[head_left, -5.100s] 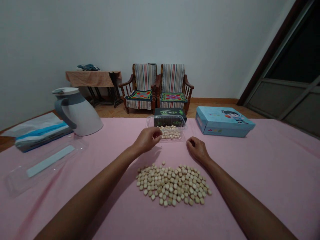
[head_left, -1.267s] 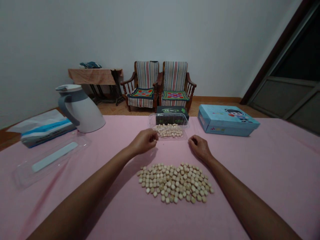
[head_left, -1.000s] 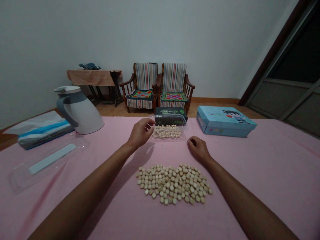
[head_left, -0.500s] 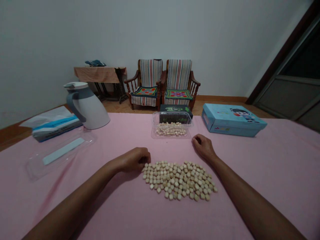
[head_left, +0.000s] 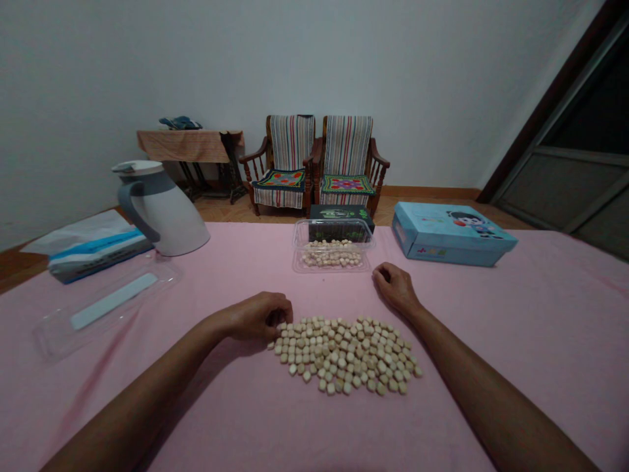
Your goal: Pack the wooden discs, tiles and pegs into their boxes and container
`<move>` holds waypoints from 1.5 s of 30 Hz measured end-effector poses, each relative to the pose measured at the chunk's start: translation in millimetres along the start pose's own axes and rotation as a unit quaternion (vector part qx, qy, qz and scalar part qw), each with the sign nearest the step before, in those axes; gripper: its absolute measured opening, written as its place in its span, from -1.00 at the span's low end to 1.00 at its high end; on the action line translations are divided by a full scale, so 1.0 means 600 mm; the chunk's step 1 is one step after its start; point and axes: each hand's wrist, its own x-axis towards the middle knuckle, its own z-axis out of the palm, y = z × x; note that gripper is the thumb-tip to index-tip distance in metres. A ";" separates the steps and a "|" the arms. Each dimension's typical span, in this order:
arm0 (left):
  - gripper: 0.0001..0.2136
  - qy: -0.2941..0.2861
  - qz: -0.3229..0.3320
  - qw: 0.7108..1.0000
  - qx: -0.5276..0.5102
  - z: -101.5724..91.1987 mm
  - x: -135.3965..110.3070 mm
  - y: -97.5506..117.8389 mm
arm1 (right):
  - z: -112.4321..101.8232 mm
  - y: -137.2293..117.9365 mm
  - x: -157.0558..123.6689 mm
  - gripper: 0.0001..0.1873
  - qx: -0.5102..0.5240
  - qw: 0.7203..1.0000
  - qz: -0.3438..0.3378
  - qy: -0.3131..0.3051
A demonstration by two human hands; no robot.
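Note:
A spread of small pale wooden cubes with rounded corners lies on the pink cloth in front of me. At its upper left edge is my left hand, fingers bent down and closed, their tips beside the outermost cubes. Whether a cube is between those fingertips is hidden. My right hand rests on the cloth beyond the right side of the spread, its fingers curled into a loose fist with a dark hollow. What is inside it, if anything, does not show. Near its knuckles stands a clear plastic container with more cubes inside.
A black box sits behind the container, and a light-blue box at the right. To the left are a white-and-grey jug, a tissue pack and a clear plastic lid. Pink cloth covers the surface.
The view has shifted slightly, so things sit a little farther left. Beside my left fingers, a cube now shows at the left end of the spread. My right hand stays in place.

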 end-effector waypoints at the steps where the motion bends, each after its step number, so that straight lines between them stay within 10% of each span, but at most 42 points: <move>1: -0.72 -0.003 0.000 1.000 -0.002 0.000 0.001 0.000 | 0.000 0.000 0.000 -0.82 0.002 1.000 -0.002 0.000; 10: -0.85 0.041 -0.007 0.999 0.019 -0.009 0.010 0.001 | 0.002 0.000 0.001 -0.83 0.011 1.000 0.001 0.001; 21: -0.79 0.453 0.017 0.891 0.030 -0.090 0.151 0.029 | -0.001 0.001 0.001 -0.82 0.009 1.000 -0.005 -0.001; 31: -0.88 0.035 0.050 0.998 -0.018 -0.027 0.024 0.054 | 0.001 0.000 0.002 -0.83 0.013 1.000 -0.001 -0.004; 41: -0.80 0.045 0.052 0.995 0.073 0.000 0.030 0.051 | -0.001 -0.004 0.001 -0.83 0.014 1.000 0.001 -0.001; 45: -0.87 0.172 0.052 0.980 0.082 -0.037 0.086 0.046 | -0.001 -0.003 0.002 -0.83 0.014 1.000 -0.002 -0.002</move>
